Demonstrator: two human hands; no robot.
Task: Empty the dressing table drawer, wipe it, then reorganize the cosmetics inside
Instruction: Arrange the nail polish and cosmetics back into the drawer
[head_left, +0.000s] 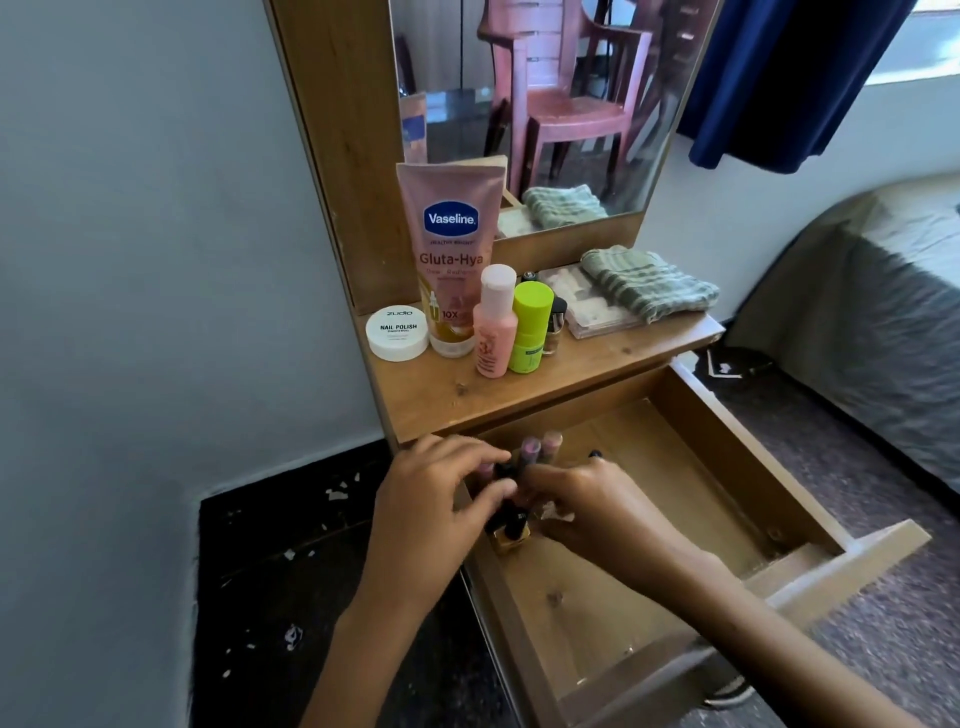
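The wooden drawer (727, 467) is pulled out below the dressing table top (467, 400). Both hands are at its back left corner. My left hand (441, 499) curls over small dark-capped nail polish bottles (511, 530) standing there. My right hand (587, 509) touches the same cluster from the right; what its fingers grip is hidden. Two pink-tipped tubes (540, 449) stand just behind the hands. On the top stand a Vaseline tube (452, 249), a white nail polish remover jar (397, 332), a pink bottle (493, 327) and a green bottle (530, 332).
A folded green cloth (649, 283) lies on a flat clear palette case (587, 306) at the top's right end. A mirror (545, 104) rises behind. A bed (857, 312) stands to the right, a grey wall to the left, dark floor below.
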